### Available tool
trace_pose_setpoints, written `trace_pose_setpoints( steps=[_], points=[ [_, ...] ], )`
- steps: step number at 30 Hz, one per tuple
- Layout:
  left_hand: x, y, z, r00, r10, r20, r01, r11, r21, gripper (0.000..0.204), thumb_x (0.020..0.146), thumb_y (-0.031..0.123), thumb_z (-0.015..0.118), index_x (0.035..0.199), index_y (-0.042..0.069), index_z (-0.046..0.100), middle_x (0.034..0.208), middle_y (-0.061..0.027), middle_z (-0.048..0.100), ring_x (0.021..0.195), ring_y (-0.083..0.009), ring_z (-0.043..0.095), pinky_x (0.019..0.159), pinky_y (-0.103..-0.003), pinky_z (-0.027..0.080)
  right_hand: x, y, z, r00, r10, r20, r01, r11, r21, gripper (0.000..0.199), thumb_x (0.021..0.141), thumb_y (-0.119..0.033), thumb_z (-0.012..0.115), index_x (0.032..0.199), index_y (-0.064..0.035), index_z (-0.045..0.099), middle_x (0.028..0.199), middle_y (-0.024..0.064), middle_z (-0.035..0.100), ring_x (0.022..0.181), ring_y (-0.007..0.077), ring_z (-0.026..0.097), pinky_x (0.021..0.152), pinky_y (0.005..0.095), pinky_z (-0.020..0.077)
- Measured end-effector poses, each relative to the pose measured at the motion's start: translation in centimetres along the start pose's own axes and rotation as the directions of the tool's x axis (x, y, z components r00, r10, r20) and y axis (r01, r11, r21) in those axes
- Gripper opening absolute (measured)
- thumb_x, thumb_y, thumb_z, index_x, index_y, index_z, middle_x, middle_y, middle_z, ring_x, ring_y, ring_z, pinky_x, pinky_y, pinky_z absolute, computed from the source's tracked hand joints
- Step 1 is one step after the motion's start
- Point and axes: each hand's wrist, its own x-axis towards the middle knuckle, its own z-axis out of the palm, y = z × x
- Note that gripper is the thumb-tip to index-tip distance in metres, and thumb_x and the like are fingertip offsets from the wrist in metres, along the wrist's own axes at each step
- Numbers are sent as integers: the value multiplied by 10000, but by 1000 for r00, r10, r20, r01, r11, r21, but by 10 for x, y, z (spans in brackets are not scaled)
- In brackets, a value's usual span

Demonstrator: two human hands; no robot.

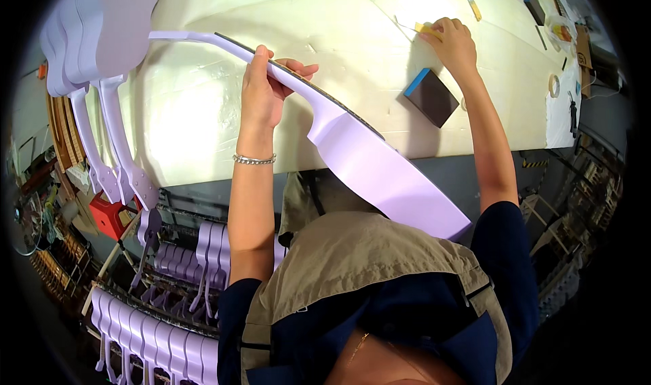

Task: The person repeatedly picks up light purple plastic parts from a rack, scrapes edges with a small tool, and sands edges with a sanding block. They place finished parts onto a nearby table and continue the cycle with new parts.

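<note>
A lilac guitar (383, 168) lies on its side, its body toward me and its neck reaching to the far left. My left hand (266, 90) is closed around the neck, thumb on the near side and fingers spread beyond the dark fretboard edge. Over the table at the far right, my right hand (453, 42) pinches a small yellow-handled knife (427, 30). Its thin tip points left, away from the guitar. A dark block with a blue edge (432, 98) rests between the guitar and my right forearm.
Several lilac guitar bodies (122, 25) stand at the left table edge. More hang on racks (156, 337) below left. A second yellow-handled blade (470, 0) lies at the back of the pale table (196, 141). Tape rolls (554, 85) sit right, near a red stool (107, 217) at left.
</note>
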Motion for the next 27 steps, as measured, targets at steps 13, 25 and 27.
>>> trace_pose_setpoints(
  steps=[13, 25, 27],
  points=[
    [-45, -45, 22, 990, -14, 141, 0, 995, 97, 672, 930, 173, 504, 1407, 63, 44, 1147, -259, 523, 1027, -371, 581, 853, -419, 501, 1, -39, -28, 971, 78, -226, 147, 550, 822, 89, 834, -87, 650, 916, -52, 648, 882, 9, 656, 740, 84, 583, 640, 208, 457],
    [-46, -49, 11, 951, -53, 306, 125, 968, -219, 677, 908, 132, 399, 1447, 113, -10, 1174, -275, 498, 1074, -390, 546, 889, -443, 471, 2, -53, 8, 997, -8, 74, -47, 706, 706, 190, 892, -152, 595, 1011, -17, 656, 938, 65, 657, 771, 129, 624, 694, 233, 499],
    [-45, -49, 13, 954, -58, 294, 134, 960, -247, 607, 953, 258, 312, 1448, 101, -1, 1151, -272, 514, 1060, -380, 555, 870, -435, 480, 3, -61, -1, 990, 26, 141, -115, 731, 672, 197, 882, -160, 606, 982, -1, 663, 957, 75, 656, 786, 147, 647, 680, 236, 509]
  ],
)
